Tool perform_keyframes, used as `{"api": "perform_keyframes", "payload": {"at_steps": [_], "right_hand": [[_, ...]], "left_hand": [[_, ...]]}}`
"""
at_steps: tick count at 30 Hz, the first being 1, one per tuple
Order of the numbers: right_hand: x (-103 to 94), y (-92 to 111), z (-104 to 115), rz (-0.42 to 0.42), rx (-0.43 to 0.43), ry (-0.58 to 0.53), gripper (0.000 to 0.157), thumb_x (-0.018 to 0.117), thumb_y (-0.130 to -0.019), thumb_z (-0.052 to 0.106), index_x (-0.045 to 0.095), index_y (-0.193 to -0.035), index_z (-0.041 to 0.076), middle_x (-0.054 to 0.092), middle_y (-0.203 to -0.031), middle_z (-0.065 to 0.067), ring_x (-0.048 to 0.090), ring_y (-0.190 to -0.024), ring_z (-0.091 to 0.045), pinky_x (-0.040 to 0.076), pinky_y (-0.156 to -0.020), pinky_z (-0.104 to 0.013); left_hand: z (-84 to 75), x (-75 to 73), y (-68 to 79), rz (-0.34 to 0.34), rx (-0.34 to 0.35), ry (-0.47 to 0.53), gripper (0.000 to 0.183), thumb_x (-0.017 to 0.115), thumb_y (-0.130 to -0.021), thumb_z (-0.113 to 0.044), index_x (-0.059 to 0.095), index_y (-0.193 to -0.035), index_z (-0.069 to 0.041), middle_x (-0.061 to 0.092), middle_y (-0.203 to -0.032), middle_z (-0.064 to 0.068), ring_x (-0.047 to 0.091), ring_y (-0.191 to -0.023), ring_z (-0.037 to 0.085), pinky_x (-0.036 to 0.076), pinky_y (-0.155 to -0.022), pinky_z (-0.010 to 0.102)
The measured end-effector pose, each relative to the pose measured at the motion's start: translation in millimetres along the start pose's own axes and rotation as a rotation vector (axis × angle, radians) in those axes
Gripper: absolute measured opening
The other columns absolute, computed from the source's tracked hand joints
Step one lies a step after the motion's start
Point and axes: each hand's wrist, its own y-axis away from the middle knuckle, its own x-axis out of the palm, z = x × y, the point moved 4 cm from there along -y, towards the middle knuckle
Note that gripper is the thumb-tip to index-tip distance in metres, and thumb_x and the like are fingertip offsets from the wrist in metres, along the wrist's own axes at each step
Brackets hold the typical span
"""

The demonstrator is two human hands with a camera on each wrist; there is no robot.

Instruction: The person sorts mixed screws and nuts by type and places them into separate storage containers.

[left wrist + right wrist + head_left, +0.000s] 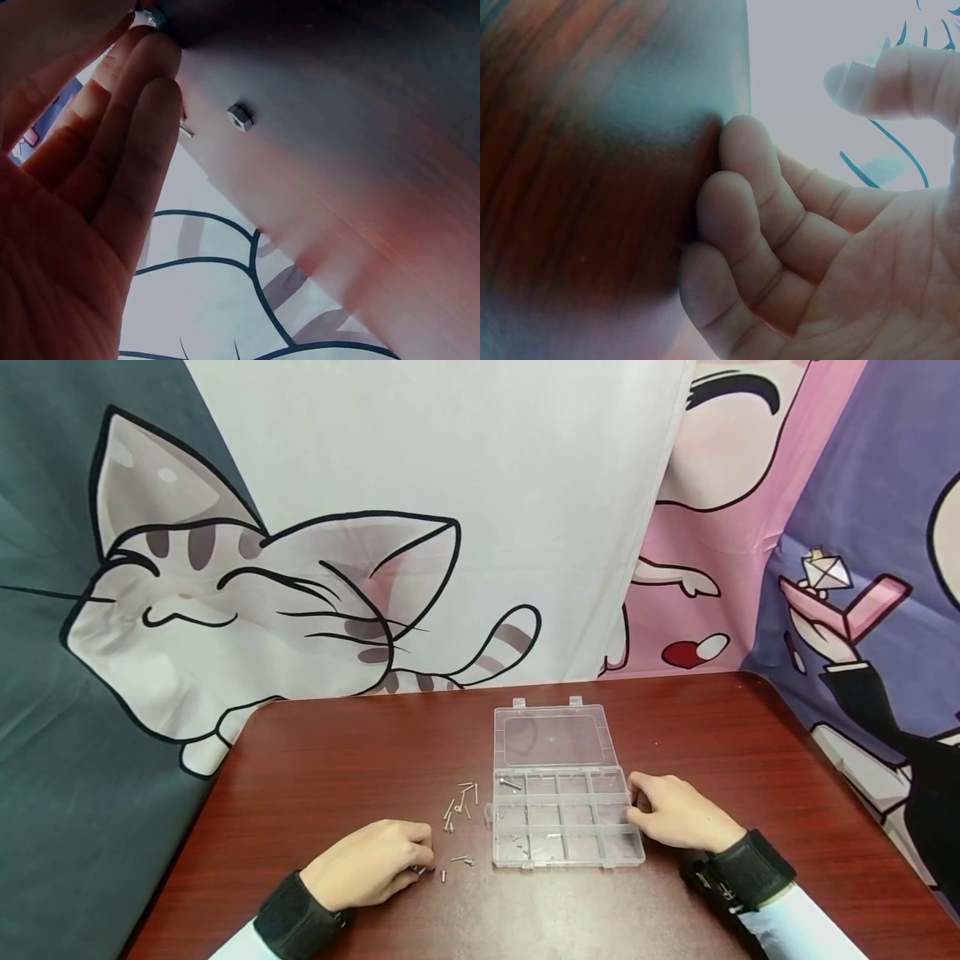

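My left hand is low over the table, left of the loose screws. Its fingertips pinch a small metal fastener, mostly hidden, so I cannot tell its exact kind. A hex nut lies on the table near those fingers. Beside the right edge of a clear plastic compartment box is my right hand. Its fingers are loosely bent, the fingertips rest against the tabletop, and the thumb stands apart. The box's lid is folded back. One screw lies in its upper left compartment.
Several loose screws are scattered left of the box, with more small screws nearer the front. The brown wooden table meets printed cloth hangings at its back edge. Small pieces sit in the lower left compartment.
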Motion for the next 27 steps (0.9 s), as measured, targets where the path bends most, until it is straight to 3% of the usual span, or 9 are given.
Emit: {"api": "perform_keyframes", "payload": {"at_steps": [5,14,21,27], "right_hand": [[0.5,0.1,-0.6,-0.01,-0.014,0.0,0.013,0.064,-0.081,0.021,0.051,-0.081,0.022,0.044,-0.061,0.012,0.04,-0.054,-0.003,0.034,-0.053,-0.025],[0.3,0.6,-0.8,-0.005,-0.017,-0.004,0.014,0.065,-0.081,0.022,0.051,-0.082,0.022,0.044,-0.061,0.012,0.039,-0.054,-0.003,0.033,-0.053,-0.025],[0.0,0.9,-1.3,-0.001,-0.01,-0.006,0.014,0.065,-0.081,0.021,0.051,-0.083,0.022,0.044,-0.061,0.012,0.039,-0.054,-0.003,0.033,-0.053,-0.025],[0.7,1.1,-0.7,0.0,-0.012,-0.01,0.013,0.065,-0.082,0.022,0.051,-0.083,0.022,0.043,-0.061,0.012,0.038,-0.054,-0.003,0.033,-0.052,-0.025]], "left_hand": [[-0.1,2.4,-1.0,0.001,0.014,-0.009,0.017,0.073,-0.078,-0.011,0.068,-0.083,-0.026,0.048,-0.08,-0.014,0.044,-0.07,-0.006,0.039,-0.067,0.011],[1.0,0.9,-9.2,0.009,-0.024,-0.037,0.023,0.069,-0.071,-0.01,0.055,-0.081,-0.025,0.037,-0.077,-0.017,0.037,-0.067,-0.003,0.037,-0.063,0.015],[-5.5,-8.8,-33.1,-0.061,0.036,-0.054,0.022,0.066,-0.071,-0.009,0.049,-0.08,-0.021,0.034,-0.077,-0.015,0.035,-0.067,0.001,0.035,-0.063,0.016],[-13.5,-12.1,-60.3,-0.073,0.087,-0.052,0.018,0.06,-0.074,-0.009,0.048,-0.081,-0.021,0.032,-0.078,-0.013,0.034,-0.07,0.002,0.033,-0.064,0.017]]}}
